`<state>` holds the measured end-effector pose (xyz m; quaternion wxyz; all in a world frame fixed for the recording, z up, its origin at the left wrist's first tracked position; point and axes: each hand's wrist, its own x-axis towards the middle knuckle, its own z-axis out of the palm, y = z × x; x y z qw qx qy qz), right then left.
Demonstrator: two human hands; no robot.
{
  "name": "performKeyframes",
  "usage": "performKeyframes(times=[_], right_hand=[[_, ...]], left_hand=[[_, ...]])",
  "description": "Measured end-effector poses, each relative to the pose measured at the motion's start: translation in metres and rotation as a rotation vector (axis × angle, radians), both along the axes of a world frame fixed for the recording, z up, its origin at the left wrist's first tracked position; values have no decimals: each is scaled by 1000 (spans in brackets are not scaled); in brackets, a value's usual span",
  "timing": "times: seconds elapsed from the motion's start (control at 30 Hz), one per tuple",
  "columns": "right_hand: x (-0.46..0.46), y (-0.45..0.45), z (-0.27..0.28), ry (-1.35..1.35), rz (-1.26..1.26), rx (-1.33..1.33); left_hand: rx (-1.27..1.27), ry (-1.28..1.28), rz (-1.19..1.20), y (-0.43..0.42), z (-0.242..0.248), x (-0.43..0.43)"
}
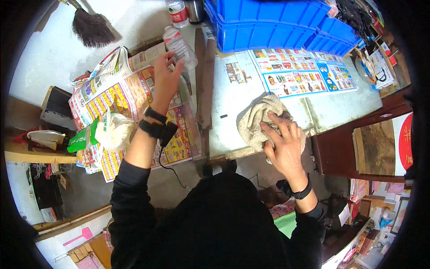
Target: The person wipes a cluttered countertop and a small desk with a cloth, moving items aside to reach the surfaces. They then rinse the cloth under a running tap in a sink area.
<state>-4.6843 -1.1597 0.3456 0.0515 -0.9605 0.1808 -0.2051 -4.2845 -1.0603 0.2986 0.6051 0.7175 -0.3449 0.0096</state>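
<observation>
My right hand (pixel 284 144) presses down on a crumpled beige cloth (pixel 253 122) at the front edge of the pale tabletop (pixel 226 131), its fingers partly bent over the fabric. On the left, my left hand (pixel 168 80) is raised over newspaper-like flyers (pixel 134 87), thumb and fingers apart. Just beyond those fingertips a clear, empty-looking plastic bottle (pixel 183 50) leans at an angle; whether they touch it cannot be made out. Printed advertising sheets (pixel 295 75) lie flat beyond the cloth.
Blue plastic crates (pixel 268 33) are stacked along the back. A red-labelled water bottle (pixel 177 15) stands at the wall beside a dark metal flask (pixel 195 11). A white plastic bag (pixel 114 129) and green packet (pixel 84 138) rest left. A dark brush (pixel 92 28) hangs on the wall.
</observation>
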Motion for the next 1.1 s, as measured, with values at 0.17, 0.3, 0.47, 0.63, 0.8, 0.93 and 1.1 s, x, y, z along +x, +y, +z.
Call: performKeyframes(times=[0.17, 0.3, 0.47, 0.63, 0.8, 0.93, 1.1], right_hand=[[2, -1, -1, -23, 8, 0], [3, -2, -1, -4, -13, 13], [4, -3, 1, -29, 5, -7], [3, -2, 0, -47, 22, 5], [3, -2, 0, -45, 22, 0], [2, -2, -1, -49, 23, 2], [2, -5, 4, -24, 49, 4]], left_hand=[[111, -93, -50, -22, 7, 27], [112, -136, -83, -30, 9, 30], [92, -127, -27, -25, 5, 28], [62, -88, -4, -16, 7, 27], [270, -66, 103, -36, 33, 28], [641, -26, 31, -68, 61, 38], [733, 32, -105, -70, 58, 60]])
